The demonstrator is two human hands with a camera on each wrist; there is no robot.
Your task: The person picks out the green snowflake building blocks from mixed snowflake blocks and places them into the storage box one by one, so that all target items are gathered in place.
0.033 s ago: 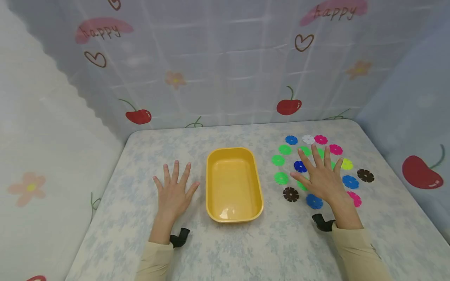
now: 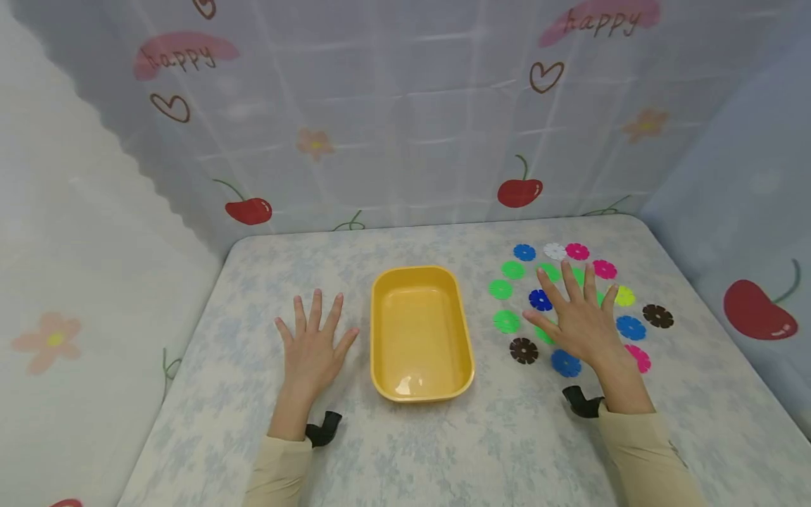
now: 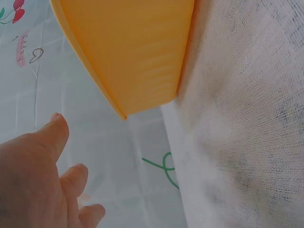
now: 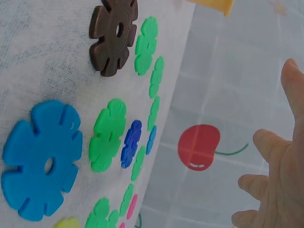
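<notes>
A yellow plastic tray (image 2: 421, 331) with nothing in it stands mid-table. To its left, my left hand (image 2: 310, 355) is spread with straight fingers and holds nothing; the tray's outer side (image 3: 137, 52) shows beyond the thumb in the left wrist view. My right hand (image 2: 583, 324), fingers also spread, hovers over several flat, notched snowflake discs and holds nothing. Among them are a brown disc (image 2: 524, 351), a blue disc (image 4: 45, 159), a green disc (image 2: 500, 289), a dark blue disc (image 2: 541, 300) and a yellow disc (image 2: 624, 296). The hand partly hides some green ones.
The table (image 2: 418, 458) has a pale mottled cloth. Curtains (image 2: 405, 105) printed with cherries and hearts hang behind it and at both sides. Black curved pieces (image 2: 324, 429) sit at both wrists. More discs, pink (image 2: 605, 269) and white (image 2: 555, 251), lie toward the back right.
</notes>
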